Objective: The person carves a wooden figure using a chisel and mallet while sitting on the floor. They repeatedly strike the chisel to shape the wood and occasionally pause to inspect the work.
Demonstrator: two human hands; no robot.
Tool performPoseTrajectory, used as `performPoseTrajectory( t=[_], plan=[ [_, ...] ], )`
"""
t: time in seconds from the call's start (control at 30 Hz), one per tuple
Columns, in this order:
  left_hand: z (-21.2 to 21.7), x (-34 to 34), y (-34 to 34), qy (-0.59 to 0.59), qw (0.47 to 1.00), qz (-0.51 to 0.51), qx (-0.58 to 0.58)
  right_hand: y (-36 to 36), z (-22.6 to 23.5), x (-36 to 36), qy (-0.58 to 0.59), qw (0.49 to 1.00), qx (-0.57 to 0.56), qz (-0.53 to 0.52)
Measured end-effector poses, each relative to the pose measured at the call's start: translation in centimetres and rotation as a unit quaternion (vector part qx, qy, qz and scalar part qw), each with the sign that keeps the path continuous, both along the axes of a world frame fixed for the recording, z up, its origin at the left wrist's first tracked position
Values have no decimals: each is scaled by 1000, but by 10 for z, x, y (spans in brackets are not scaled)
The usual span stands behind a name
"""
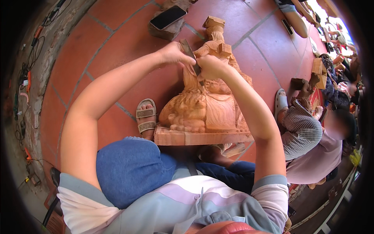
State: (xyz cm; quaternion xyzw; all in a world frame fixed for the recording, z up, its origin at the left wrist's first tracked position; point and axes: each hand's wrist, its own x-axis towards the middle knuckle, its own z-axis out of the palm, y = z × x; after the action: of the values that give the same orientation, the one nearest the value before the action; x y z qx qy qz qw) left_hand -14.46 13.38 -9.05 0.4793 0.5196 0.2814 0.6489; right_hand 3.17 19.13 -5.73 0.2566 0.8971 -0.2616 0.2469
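A large carved figure of reddish-brown wood is in front of me, its thick slab base nearest my knees. Both of my hands are over its upper left part. My left hand is closed on a flat, dark strip-like tool, thumb along its face. My right hand grips the same tool at its lower end, fingers curled. The tool slants down to the right, its lower tip close to the carved folds. Whether it is a file, a scraper or a blade, I cannot tell. My hands hide part of the carving.
A black phone rests on a block beyond my left hand. My sandalled foot is beside the base's left corner. A seated person is close on my right, with more people behind. Cables run along the left wall.
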Motion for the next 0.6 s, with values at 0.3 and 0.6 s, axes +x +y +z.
performPoseTrajectory(
  t=[0.3,0.6],
  plan=[
    [-1,-2,-8,19,1000,15,16,0,-13,2,32,998,32,39],
    [-11,-3,-7,8,1000,7,17,-3,-13,5,53,998,15,18]
  ],
)
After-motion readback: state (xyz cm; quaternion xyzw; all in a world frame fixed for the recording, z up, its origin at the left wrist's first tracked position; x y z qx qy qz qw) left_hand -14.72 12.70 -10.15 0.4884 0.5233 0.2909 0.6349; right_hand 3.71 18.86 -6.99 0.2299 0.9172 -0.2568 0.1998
